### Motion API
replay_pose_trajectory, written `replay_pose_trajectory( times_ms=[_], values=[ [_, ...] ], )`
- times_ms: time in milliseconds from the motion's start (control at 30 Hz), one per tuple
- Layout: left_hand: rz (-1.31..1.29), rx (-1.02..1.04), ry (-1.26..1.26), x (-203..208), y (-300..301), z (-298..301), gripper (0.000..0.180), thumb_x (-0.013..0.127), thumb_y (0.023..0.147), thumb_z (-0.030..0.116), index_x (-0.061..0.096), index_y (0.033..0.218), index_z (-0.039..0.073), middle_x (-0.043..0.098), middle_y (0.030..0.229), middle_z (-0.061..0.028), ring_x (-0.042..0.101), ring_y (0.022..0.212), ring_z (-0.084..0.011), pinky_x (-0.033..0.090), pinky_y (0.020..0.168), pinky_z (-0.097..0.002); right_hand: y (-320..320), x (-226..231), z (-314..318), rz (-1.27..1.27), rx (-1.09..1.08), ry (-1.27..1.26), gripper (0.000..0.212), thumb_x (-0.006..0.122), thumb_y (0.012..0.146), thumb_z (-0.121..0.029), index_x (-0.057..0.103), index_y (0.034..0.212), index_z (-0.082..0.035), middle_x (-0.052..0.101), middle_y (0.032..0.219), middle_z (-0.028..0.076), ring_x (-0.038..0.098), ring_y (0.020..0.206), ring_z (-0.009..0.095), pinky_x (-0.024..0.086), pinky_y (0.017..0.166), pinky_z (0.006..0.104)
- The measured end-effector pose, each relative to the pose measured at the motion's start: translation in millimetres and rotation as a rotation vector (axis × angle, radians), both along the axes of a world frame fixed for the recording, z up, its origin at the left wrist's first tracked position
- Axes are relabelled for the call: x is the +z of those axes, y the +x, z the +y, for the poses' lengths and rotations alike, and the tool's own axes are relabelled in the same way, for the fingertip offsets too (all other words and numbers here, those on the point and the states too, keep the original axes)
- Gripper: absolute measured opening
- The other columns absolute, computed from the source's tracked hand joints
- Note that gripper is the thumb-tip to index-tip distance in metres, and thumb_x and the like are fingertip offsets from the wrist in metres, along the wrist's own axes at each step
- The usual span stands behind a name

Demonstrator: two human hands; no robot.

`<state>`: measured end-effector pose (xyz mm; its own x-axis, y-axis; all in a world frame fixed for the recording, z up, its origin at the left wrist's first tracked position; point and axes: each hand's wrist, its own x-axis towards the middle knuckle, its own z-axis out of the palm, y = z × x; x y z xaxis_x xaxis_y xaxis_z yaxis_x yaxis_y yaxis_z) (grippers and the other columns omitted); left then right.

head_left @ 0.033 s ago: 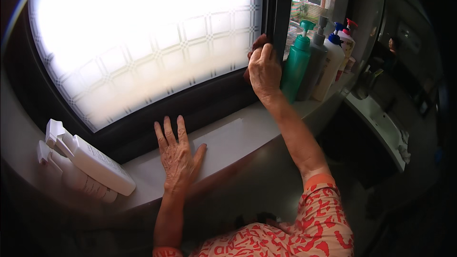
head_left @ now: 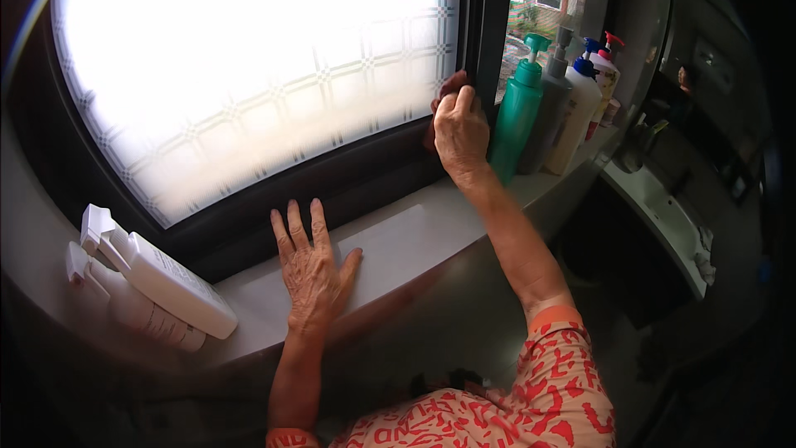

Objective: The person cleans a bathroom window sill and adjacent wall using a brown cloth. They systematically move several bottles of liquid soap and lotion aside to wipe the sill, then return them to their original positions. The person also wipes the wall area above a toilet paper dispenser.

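My right hand [head_left: 458, 133] is raised to the dark window frame [head_left: 489, 17] and closed on a dark reddish cloth [head_left: 448, 83], pressing it against the frame's vertical bar. Only a small part of the cloth shows above my fingers. My left hand [head_left: 311, 270] lies flat with fingers spread on the pale window sill [head_left: 406, 241], holding nothing. The frosted, grid-patterned pane [head_left: 249, 75] fills the window above it.
Two white spray bottles [head_left: 157, 278] lie on the sill at the left. A teal pump bottle [head_left: 516, 112], a grey bottle [head_left: 551, 116] and a white bottle with a blue pump [head_left: 576, 112] stand at the sill's right end. A white sink [head_left: 663, 207] is lower right.
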<state>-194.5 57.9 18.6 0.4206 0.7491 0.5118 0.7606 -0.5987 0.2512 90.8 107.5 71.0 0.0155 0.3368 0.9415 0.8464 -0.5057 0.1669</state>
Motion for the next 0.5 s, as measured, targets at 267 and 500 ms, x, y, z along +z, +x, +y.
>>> replay_pose_trajectory(
  times_ms=[267, 500],
  values=[
    [-0.116, -0.011, 0.012, 2, 1, -1, 0.086, 0.072, 0.081, 0.035, 0.027, 0.146, 0.0, 0.025, 0.148, -0.0269, 0.017, 0.14, -0.045, 0.023, 0.114, -0.0495, -49, -23, -15, 0.293, 0.463, -0.081, 0.014, 0.062, 0.078, -0.005, 0.059, 0.091, 0.001, 0.053, 0.101, 0.018, 0.056, 0.091, 0.033, 0.05, 0.08, 0.0412],
    [-0.514, -0.073, -0.14, 6, 1, 2, 0.086, 0.049, 0.092, 0.057, 0.022, 0.146, -0.004, 0.023, 0.149, -0.0281, 0.018, 0.141, -0.0404, 0.017, 0.115, -0.0478, -136, -25, -12, 0.192, 0.663, -0.098, 0.023, 0.063, 0.087, -0.019, 0.063, 0.102, -0.002, 0.053, 0.103, 0.014, 0.054, 0.092, 0.027, 0.05, 0.078, 0.0385]
  ],
)
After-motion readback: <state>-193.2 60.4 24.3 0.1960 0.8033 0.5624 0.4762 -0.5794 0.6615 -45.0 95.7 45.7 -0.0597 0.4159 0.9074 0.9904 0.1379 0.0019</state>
